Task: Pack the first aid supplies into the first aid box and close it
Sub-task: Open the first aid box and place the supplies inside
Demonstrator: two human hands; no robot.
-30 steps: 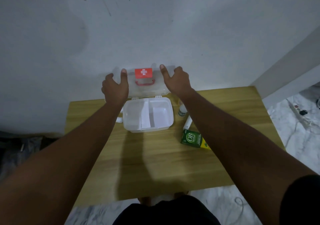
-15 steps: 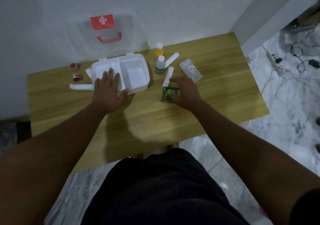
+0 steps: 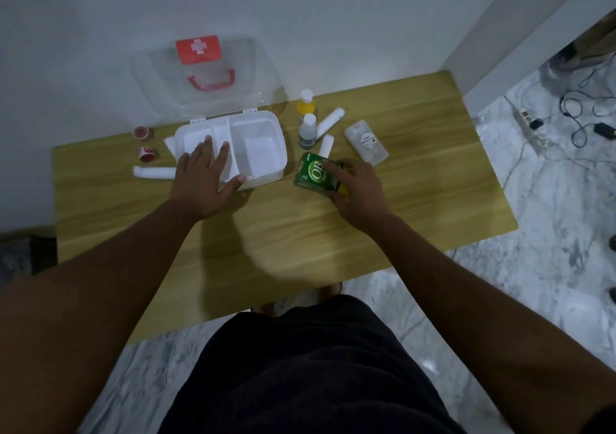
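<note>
A person's right hand (image 3: 358, 190) clasps a green carton (image 3: 315, 175), tipped up off the table, with the open first aid box (image 3: 263, 146) just to its left, steadied by the flat left hand (image 3: 203, 180).

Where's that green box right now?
The green box is in the right hand, on the table just right of the open first aid box.

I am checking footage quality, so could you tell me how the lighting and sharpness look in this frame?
Head view: dim, bluish light; the arms throw a soft shadow on the table; wide-angle bending curves the wall edge; the green box label is only partly readable, its end under the right hand.
</note>
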